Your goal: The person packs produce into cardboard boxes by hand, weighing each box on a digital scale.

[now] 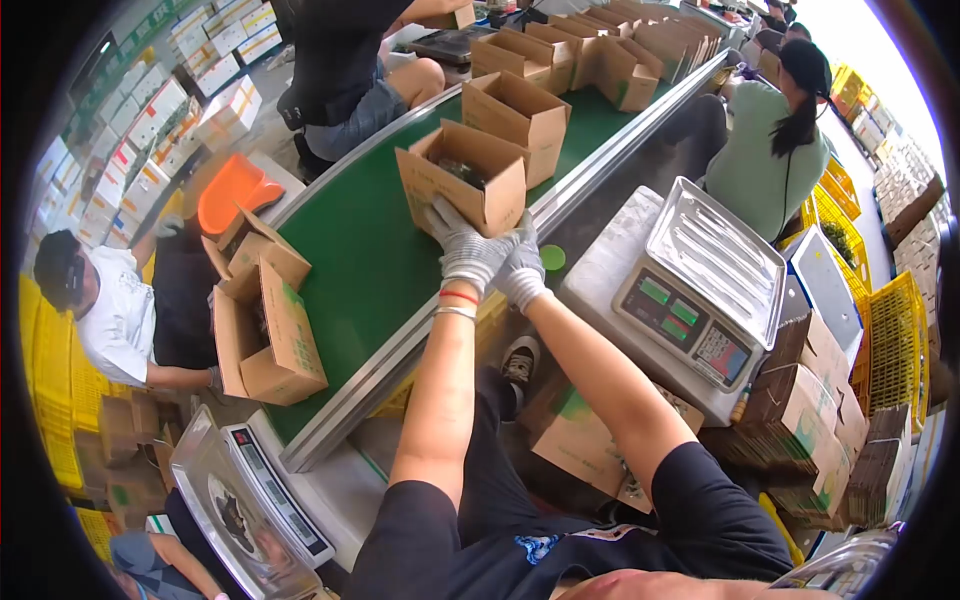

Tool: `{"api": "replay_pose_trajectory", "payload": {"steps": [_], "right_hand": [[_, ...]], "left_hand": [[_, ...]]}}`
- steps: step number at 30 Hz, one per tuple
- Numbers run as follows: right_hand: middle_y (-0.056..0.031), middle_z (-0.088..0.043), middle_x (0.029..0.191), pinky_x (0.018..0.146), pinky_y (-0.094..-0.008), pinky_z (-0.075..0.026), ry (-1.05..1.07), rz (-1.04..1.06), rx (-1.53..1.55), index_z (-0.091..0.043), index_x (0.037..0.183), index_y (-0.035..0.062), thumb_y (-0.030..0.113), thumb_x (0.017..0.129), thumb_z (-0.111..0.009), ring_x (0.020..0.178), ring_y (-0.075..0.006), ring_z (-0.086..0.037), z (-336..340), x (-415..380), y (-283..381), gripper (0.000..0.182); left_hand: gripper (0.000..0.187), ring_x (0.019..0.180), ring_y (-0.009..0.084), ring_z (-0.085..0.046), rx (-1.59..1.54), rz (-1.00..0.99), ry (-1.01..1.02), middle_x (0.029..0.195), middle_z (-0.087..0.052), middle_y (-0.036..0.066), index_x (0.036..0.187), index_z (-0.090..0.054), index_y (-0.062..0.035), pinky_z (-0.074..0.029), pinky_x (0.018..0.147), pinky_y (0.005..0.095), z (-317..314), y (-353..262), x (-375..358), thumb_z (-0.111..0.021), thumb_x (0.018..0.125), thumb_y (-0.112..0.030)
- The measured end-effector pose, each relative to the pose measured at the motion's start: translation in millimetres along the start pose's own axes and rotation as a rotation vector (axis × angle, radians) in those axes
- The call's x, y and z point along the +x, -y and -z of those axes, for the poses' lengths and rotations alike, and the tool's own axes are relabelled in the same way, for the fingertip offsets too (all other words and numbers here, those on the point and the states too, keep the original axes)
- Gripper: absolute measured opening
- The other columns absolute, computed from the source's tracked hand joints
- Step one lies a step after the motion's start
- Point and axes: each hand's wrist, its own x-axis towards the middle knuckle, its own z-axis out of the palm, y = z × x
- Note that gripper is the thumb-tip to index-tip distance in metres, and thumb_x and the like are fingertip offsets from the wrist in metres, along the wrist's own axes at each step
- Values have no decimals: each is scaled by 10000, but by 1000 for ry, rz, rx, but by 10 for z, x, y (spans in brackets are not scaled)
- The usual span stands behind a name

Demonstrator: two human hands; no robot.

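The left hand (462, 245), in a grey-white knitted glove, lay with its fingers somewhat spread against the lower side of an open brown cardboard box (445, 187). The right hand (521, 264), gloved alike, was at the box's near corner, close against the left; its fingers were partly hidden, so their grip could not be told. The box was tilted above the green conveyor belt (362, 262) near its metal rail (375, 377), with something dark inside; whether it touched the belt was unclear. Just beyond it stood another open brown carton (545, 140), with more behind. A silver-trayed digital scale (690, 290) stood on a pale bench (603, 262) to the right of the belt.
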Motion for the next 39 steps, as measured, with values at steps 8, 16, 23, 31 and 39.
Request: {"api": "replay_pose_trajectory", "payload": {"steps": [8, 16, 23, 31, 39], "right_hand": [[-169, -400, 1336, 956, -407, -438, -111, 466, -821, -321, 1362, 122, 201, 651, -732, 1218, -366, -430, 543, 1233, 553, 825], [-132, -603, 1063, 877, -391, -468, 134, 513, -1033, -624, 1018, 108, 199, 790, -595, 996, -343, -575, 751, 1774, 595, 247], [-190, -485, 1273, 910, -412, -456, 148, 541, -857, -452, 1278, 113, 349, 752, -679, 1089, -356, -543, 1278, 645, 718, 619], [-221, -361, 1368, 980, -432, -419, 397, -128, -938, -384, 1369, 152, 367, 503, -838, 1198, -404, -442, 2645, -2568, 238, 1002], [-196, -259, 1442, 945, -470, -447, 316, -267, -1322, -436, 1317, 260, 261, 514, -798, 1217, -425, -423, 2495, -3086, -56, 881]], "left_hand": [[1128, 1213, 379, -419, -131, 255, 170, 1343, -325, 242, 1374, -163, 8, -378, 1030, 395, -379, 485, 571, -825, 511, -289], [1110, 1278, 360, -365, -268, 267, 240, 1378, -335, 247, 1388, -198, 33, -316, 1079, 370, -511, 393, 577, -827, 524, -268], [1113, 1213, 369, -453, -264, 213, 190, 1331, -392, 280, 1380, -198, 52, -385, 1026, 391, -935, 476, 702, -812, 536, -333], [668, 972, 351, -571, -174, -221, 0, 1102, -536, 233, 1132, -484, 48, -462, 854, 424, -119, -503, -512, -756, 621, -285], [755, 1115, 351, -521, 338, 53, 849, 1202, -504, 220, 1210, -460, -27, -437, 944, 412, -558, -143, -2672, -772, 625, -389]]}}
